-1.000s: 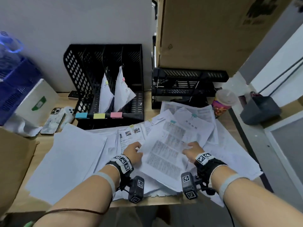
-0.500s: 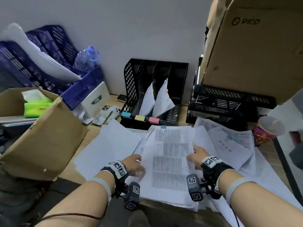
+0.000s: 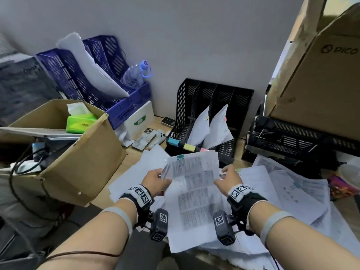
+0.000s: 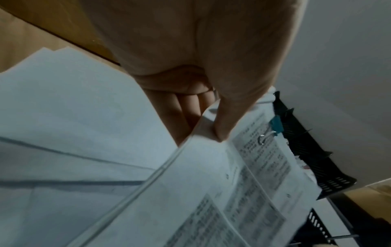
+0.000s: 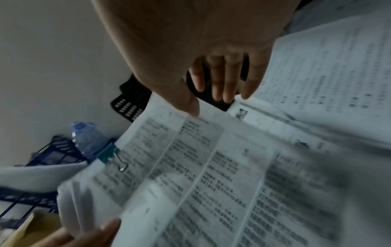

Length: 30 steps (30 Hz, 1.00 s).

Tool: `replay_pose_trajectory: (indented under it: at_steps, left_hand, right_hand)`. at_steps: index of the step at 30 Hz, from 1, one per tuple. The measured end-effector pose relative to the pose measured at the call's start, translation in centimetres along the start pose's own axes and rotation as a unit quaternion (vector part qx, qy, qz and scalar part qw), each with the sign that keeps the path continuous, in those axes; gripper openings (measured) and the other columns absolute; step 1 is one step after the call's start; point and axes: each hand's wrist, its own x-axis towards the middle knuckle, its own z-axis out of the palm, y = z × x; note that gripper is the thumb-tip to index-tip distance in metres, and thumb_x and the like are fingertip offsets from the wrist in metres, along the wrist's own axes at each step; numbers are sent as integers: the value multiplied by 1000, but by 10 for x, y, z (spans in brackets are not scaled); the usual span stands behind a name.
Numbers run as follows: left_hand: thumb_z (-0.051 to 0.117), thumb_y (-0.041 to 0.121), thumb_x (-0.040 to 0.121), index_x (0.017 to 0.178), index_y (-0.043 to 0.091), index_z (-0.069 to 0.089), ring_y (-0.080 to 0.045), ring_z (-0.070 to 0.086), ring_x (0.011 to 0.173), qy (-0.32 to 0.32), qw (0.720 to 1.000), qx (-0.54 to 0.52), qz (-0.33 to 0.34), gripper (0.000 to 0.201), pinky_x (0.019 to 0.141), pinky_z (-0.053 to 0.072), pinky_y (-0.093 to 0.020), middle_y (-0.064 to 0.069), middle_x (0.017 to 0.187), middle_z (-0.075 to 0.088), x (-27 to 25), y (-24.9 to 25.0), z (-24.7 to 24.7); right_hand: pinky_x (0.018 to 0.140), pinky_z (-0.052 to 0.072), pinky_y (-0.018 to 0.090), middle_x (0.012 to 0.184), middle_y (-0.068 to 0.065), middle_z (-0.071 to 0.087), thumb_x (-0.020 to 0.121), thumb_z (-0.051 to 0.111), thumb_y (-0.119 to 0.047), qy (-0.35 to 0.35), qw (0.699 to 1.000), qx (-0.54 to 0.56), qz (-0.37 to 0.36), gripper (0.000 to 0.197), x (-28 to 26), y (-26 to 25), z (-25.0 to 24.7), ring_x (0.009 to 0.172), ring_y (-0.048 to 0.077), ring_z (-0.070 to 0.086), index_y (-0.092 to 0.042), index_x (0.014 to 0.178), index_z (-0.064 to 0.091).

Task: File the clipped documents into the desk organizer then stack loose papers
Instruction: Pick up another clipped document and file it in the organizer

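A clipped document (image 3: 194,190) of printed pages, with a teal binder clip (image 3: 180,157) at its top, hangs lifted above the paper pile. My left hand (image 3: 155,180) pinches its left edge, thumb (image 4: 220,132) on top and fingers underneath. My right hand (image 3: 226,177) is at its right edge with the thumb (image 5: 188,107) touching the page and the fingers (image 5: 224,80) straight, gripping nothing. Just beyond stands the black desk organizer (image 3: 216,94), with two clipped documents (image 3: 218,125) leaning in its middle and right slots. Loose papers (image 3: 276,184) cover the desk.
An open cardboard box (image 3: 78,162) sits at the left with blue baskets (image 3: 120,108) and a water bottle (image 3: 136,75) behind it. Two phones (image 3: 145,140) lie left of the organizer. Black trays (image 3: 292,137) under a big cardboard box (image 3: 321,78) and a cup (image 3: 348,176) stand on the right.
The clipped document has been squared up and lifted off the pile toward the organizer. My right hand's fingers have loosened from its right edge. The head view has swung left.
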Motion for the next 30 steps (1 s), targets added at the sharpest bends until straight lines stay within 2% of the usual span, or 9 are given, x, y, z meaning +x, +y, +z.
replay_pose_trajectory:
  at_steps: [2, 4, 6, 9, 13, 17, 22, 26, 30]
  left_hand:
    - [59, -1, 90, 102, 4, 65, -28, 68, 73, 23, 999, 6, 37, 14, 61, 63, -37, -18, 89, 69, 2, 13, -9]
    - [56, -1, 89, 102, 5, 64, -27, 67, 73, 36, 996, 10, 85, 17, 57, 61, -35, -17, 88, 68, 7, 28, -16]
    - [56, -1, 86, 96, 11, 64, -22, 65, 68, 50, 988, 15, 145, 18, 54, 60, -35, -7, 79, 67, 10, 46, -23]
    - [61, -8, 78, 89, 7, 67, -10, 60, 64, 52, 968, 5, 243, 20, 58, 55, -31, 1, 72, 65, 13, 72, -34]
    - [67, -7, 76, 101, 11, 74, -10, 69, 86, 74, 947, 17, 312, 32, 76, 56, -25, 2, 94, 74, 21, 99, -49]
    - [73, 3, 79, 111, 16, 72, -6, 66, 96, 99, 924, 28, 368, 35, 86, 54, -22, 4, 106, 70, 40, 116, -62]
    - [75, 21, 76, 144, 29, 44, -9, 51, 114, 82, 942, 122, 303, 76, 102, 41, -26, 0, 124, 51, 72, 111, -68]
    - [63, 26, 76, 146, 53, 24, -19, 57, 118, 19, 969, 121, 214, 85, 103, 48, -41, 3, 135, 54, 106, 98, -61]
    - [45, 6, 77, 147, 44, 30, -20, 60, 113, -38, 967, 138, 212, 81, 95, 51, -33, 2, 129, 60, 124, 98, -45]
  right_hand:
    - [80, 53, 37, 107, 14, 61, 71, 73, -29, 8, 999, -28, -16, 45, -1, -21, 6, 92, 30, 62, -16, 103, 44]
    - [81, 58, 41, 109, 10, 61, 73, 78, -38, -93, 995, -16, -27, 56, -8, -47, 15, 95, 25, 64, -16, 113, 46]
    - [78, 61, 46, 113, 3, 60, 64, 81, -52, -213, 974, 78, -11, 83, -20, -79, 22, 101, 22, 65, -25, 129, 39]
    - [70, 61, 47, 127, -1, 53, 51, 82, -64, -235, 953, 184, -51, 110, -25, -131, 25, 111, 26, 61, -38, 142, 26]
    - [63, 62, 51, 127, 6, 61, 52, 84, -62, -172, 947, 252, -96, 101, -21, -196, 16, 102, 27, 69, -22, 132, 36]
    - [54, 60, 44, 107, 14, 68, 68, 80, -34, -124, 964, 200, -125, 60, -4, -239, -1, 82, 26, 73, -10, 116, 53]
    - [89, 55, 51, 116, 6, 66, 71, 42, -17, -8, 981, 88, -173, 57, 31, -260, -20, 104, 34, 65, -30, 126, 50]
    - [79, 59, 55, 113, 6, 57, 71, 39, -10, 5, 988, 108, -114, 61, 56, -272, -37, 99, 42, 64, -32, 128, 42]
    - [75, 62, 49, 115, 11, 55, 81, 45, -3, 49, 991, 65, -103, 61, 71, -277, -48, 102, 36, 65, -19, 140, 33]
